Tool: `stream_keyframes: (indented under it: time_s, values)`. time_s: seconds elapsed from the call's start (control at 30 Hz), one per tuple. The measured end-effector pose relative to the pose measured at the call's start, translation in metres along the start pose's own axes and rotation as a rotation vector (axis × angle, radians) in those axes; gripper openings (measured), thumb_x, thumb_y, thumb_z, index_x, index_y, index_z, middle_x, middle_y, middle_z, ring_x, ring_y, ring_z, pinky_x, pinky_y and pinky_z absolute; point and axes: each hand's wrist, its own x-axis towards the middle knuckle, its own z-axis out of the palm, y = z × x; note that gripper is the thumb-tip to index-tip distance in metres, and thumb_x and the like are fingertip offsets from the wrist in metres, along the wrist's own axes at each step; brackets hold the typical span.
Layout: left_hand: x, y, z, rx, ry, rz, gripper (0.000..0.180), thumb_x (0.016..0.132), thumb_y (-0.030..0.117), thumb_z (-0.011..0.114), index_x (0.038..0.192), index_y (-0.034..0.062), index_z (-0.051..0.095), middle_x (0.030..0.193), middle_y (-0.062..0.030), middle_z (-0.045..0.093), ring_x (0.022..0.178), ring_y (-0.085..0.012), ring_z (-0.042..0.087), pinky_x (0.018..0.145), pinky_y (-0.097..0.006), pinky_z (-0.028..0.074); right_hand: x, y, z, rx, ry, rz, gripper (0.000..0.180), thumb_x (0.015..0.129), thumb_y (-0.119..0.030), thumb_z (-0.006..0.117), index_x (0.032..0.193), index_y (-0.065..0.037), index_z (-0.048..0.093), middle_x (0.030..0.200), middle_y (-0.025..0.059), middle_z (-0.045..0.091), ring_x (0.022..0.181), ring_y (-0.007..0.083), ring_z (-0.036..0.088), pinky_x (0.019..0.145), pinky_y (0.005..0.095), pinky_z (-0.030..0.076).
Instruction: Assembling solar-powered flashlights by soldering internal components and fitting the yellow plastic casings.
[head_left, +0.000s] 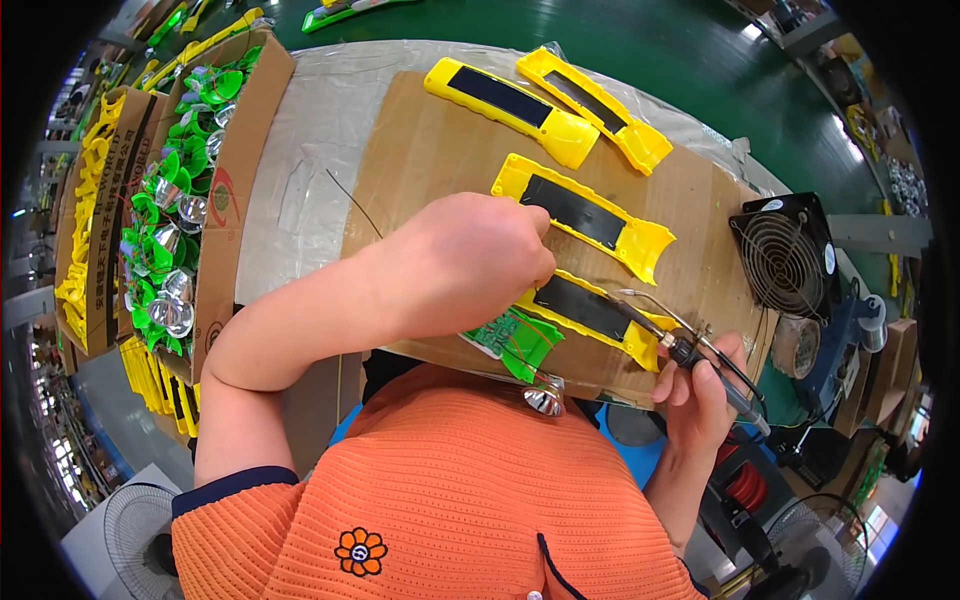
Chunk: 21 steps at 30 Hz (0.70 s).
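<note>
Bright even overhead light, soft shadows, sharp centre, fisheye bending, black corners

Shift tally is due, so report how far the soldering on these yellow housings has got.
Done: nothing shows finished joints; three yellow housings with dark panels lie untouched further up the cardboard sheet.
In hand: the left hand steadies the nearest housing beside a green circuit board; the right hand holds a soldering iron at it.
Left: a box of green reflector parts.
</note>
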Motion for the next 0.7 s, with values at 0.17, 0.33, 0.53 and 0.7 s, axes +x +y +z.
stream_keyframes:
  time_s: [0.17,0.33,0.53,0.7]
  values:
    - [-0.003,0.002,0.001,0.063,0.092,0.042,0.006,0.079,0.011,0.066,0.076,0.0066,0.063,0.082,-0.0101,0.055,0.081,-0.0291,0.061,0.069,-0.04,0.052,-0.009,0.004,-0.003,0.03,0.065,-0.015,0.02,0.091,-0.009,0.061,0.098,-0.004,0.043,0.062,0.008,0.053,0.051,0.0201,0.058,0.052,0.0319,0.053]
    - [-0.004,0.003,-0.002,0.066,0.08,0.033,0.005,0.078,0.01,0.067,0.077,0.0066,0.064,0.083,-0.0098,0.055,0.081,-0.0284,0.061,0.071,-0.039,0.051,-0.013,0.007,-0.005,0.037,0.046,-0.025,0.021,0.091,-0.009,0.061,0.101,-0.004,0.044,0.063,0.0077,0.052,0.05,0.0185,0.056,0.051,0.0319,0.054]
    - [-0.001,0.002,0.003,0.025,0.068,0.007,0.004,0.081,0.011,0.066,0.082,0.0073,0.068,0.083,-0.0088,0.057,0.082,-0.0285,0.061,0.072,-0.039,0.051,-0.006,0.001,0.007,-0.025,-0.008,0.006,0.019,0.09,-0.003,0.062,0.099,-0.001,0.045,0.066,0.0085,0.055,0.052,0.0162,0.055,0.053,0.0326,0.054]
    - [0.0,-0.002,0.003,-0.056,0.056,-0.002,0.006,0.083,0.011,0.065,0.084,0.0082,0.069,0.083,-0.0076,0.057,0.082,-0.0282,0.061,0.072,-0.04,0.052,0.004,-0.001,0.021,-0.084,-0.085,0.132,0.017,0.088,0.002,0.062,0.093,0.0,0.046,0.07,0.0095,0.059,0.056,0.0152,0.059,0.056,0.032,0.055]
